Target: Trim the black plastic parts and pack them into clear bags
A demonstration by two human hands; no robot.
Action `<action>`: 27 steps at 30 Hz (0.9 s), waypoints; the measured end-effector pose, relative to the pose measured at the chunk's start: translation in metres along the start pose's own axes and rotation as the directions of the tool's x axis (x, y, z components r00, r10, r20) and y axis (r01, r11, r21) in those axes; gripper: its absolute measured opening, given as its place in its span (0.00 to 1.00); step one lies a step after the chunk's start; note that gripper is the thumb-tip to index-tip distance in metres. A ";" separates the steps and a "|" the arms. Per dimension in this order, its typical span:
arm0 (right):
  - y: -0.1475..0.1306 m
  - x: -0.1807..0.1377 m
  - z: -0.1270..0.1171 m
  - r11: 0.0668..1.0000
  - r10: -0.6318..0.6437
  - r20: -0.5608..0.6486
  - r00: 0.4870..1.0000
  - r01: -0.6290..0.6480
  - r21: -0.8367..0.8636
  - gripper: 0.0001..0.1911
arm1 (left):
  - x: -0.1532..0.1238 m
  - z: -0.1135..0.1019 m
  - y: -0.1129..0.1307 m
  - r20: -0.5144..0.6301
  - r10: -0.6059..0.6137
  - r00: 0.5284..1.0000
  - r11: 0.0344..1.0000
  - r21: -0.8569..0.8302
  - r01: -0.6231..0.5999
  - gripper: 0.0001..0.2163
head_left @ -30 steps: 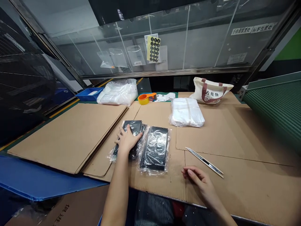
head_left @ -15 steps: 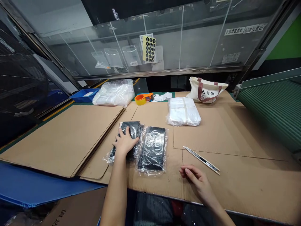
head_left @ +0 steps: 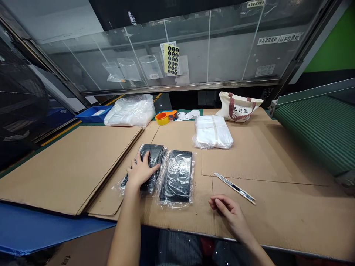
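On the cardboard-covered counter [head_left: 277, 214], the left hand [head_left: 140, 171] lies flat on the left black pack [head_left: 152, 154], a dark piece in clear film; its grip is spread apart, fingers on top, clamped on nothing; over the last second it has hardly shifted, so the pack stays pinned down, not lifted. At its three o'clock, touching, lies the right black pack [head_left: 176, 176]; at that one's five o'clock the right hand [head_left: 229, 212] rests on the cardboard, grip loosely curled and empty, just as before; a slim knife [head_left: 234, 188] lies near its one o'clock, untouched.
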State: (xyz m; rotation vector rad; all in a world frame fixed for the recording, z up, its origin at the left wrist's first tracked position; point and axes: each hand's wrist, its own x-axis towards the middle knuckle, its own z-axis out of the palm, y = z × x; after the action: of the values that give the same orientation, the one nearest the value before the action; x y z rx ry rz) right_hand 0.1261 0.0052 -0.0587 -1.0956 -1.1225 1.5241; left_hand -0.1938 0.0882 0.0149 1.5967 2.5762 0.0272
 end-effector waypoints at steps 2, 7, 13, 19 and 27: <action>0.001 0.000 0.000 1.000 0.002 -0.003 1.000 -0.002 0.011 0.20 | -0.005 -0.001 0.002 -0.068 0.019 0.998 1.000 0.010 -0.018 0.36; 0.002 -0.001 0.000 0.999 -0.006 -0.005 1.000 0.006 0.040 0.20 | -0.040 0.001 0.023 -0.390 0.282 0.877 0.956 0.035 -0.292 0.31; -0.009 -0.004 -0.001 1.000 0.015 -0.039 0.999 -0.014 0.008 0.20 | -0.097 0.030 0.054 -0.203 0.661 0.723 0.743 0.045 -0.667 0.30; -0.007 -0.004 -0.001 0.998 0.044 -0.071 0.997 -0.040 0.058 0.19 | -0.113 0.060 0.058 -0.102 0.455 0.885 0.890 0.072 -0.450 0.33; -0.002 -0.003 0.002 1.000 0.020 -0.050 0.999 -0.020 0.004 0.19 | -0.108 0.074 0.059 -0.247 0.520 0.818 0.852 0.085 -0.516 0.31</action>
State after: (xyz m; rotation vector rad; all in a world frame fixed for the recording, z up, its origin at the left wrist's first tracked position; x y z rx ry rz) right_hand 0.1251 0.0020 -0.0556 -1.1392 -1.0772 1.5055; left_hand -0.0863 0.0146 -0.0448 2.3978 2.2080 0.2841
